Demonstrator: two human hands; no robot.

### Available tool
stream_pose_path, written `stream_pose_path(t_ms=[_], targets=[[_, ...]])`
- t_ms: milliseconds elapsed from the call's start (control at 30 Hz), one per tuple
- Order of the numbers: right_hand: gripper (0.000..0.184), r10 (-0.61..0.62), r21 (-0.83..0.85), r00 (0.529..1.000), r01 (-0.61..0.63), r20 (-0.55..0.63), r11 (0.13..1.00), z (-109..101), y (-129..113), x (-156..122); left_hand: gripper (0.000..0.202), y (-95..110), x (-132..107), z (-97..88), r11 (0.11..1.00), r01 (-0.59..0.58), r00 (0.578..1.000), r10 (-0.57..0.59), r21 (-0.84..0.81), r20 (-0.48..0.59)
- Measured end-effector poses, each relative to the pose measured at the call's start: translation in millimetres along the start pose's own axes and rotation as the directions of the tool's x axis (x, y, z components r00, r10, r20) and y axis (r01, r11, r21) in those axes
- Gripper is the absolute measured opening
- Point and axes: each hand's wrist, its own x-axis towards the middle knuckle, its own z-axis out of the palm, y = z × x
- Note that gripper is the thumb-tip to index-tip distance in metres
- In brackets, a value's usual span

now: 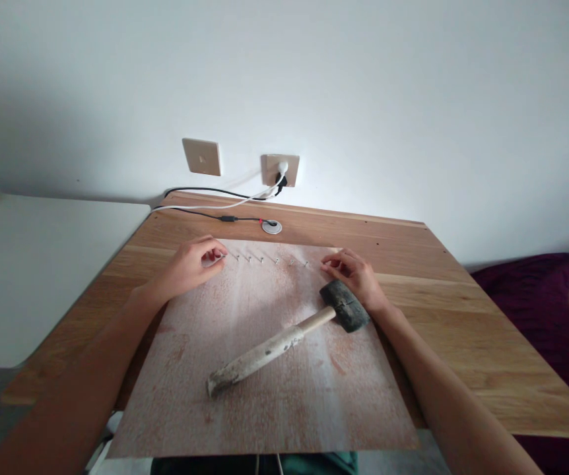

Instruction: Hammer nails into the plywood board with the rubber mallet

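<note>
From where I stand, small pegs (277,262) line the board (255,303) between the left hand (190,267) and right hand (356,272). Both hands curl, thumbs near fingertips (whether pinching anything, I can't tell). A mallet (289,338) lies slantwise, head beside the right hand; cables (228,218) run behind.

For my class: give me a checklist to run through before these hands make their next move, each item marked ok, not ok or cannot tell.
1. Mallet at rest: ok; it lies on the board, unheld.
2. Small pins lined up: ok; they form a row between the hands.
3. Pins firmly seated: cannot tell.
4. Hands clear of the row: not ok; left hand and right hand are at its ends.
5. Cables clear of the board: ok; they run behind it.
</note>
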Motion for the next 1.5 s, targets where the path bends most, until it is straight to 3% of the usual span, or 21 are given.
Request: stream_pose_path(t_ms=[700, 933, 1067, 1200, 1267, 1400, 1500], targets=[[0.025, 0.019, 0.060, 0.999, -0.017, -0.036, 0.998, -3, -7, 0, 0.012, 2, 0, 0.2, 0.999, 0.008, 0.999, -0.005, 0.053, -0.053], [0.034, 0.078, 0.080, 0.993, -0.071, -0.087, 0.994, -6, -11, 1, 0.012, 28, 1, -1.3, 0.999, -0.020, 0.998, 0.018, -0.035, -0.055], [0.038, 0.072, 0.100, 0.996, -0.067, -0.052, 0.993, -11, -19, 6, 0.010, 43, -2, 9.3, 0.990, -0.066, 0.995, 0.074, -0.125, 0.064], [0.024, 0.037, 0.074, 0.999, -0.039, 0.023, 0.997, -21, -50, 12, 0.012, 50, -5, 18.3, 0.985, -0.121, 0.977, 0.141, -0.125, 0.161], [0.017, -0.039, 0.035, 0.988, 0.034, 0.152, 0.999, -21, -73, 15, 0.013, 52, -6, 20.3, 0.985, -0.126, 0.970, 0.147, -0.117, 0.194], [0.019, -0.214, 0.000, 0.866, 0.240, 0.451, 0.971, -5, -113, 19, 0.014, 54, -7, 22.0, 0.987, -0.124, 0.959, 0.147, -0.106, 0.244], [0.020, -0.207, -0.086, 0.789, 0.312, 0.579, 0.946, 13, -126, 23, 0.015, 52, -7, 23.0, 0.986, -0.128, 0.958, 0.150, -0.103, 0.243]])
